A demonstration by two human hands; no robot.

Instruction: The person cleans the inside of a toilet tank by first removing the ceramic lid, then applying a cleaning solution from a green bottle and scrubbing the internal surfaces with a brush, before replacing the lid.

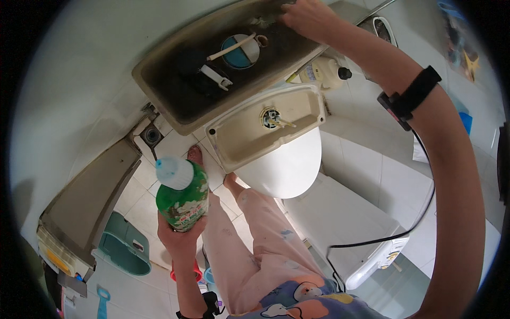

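Observation:
My left hand (182,239) grips a green plastic bottle (187,203) with a white cap (174,172); its worn label bears writing. The bottle is held up over the tiled floor. Over the far right end of an uncovered toilet cistern (185,127) is my right hand (305,19), its fingers curled. What lies inside those fingers is hidden. A blue-and-white flush valve (241,52) with a pale tube (231,47) stands in the dark, stained cistern. The cistern lid (243,143) rests underside up on the white toilet lid (289,169), its button rods (281,121) pointing up.
A cream bottle with a black cap (327,73) stands right of the cistern. At the right is a white appliance (342,223) with a dark cable (370,241) nearby. A green bin (125,243) and a floor drain (152,136) are on the left. A wall-side cabinet (91,199) juts out there.

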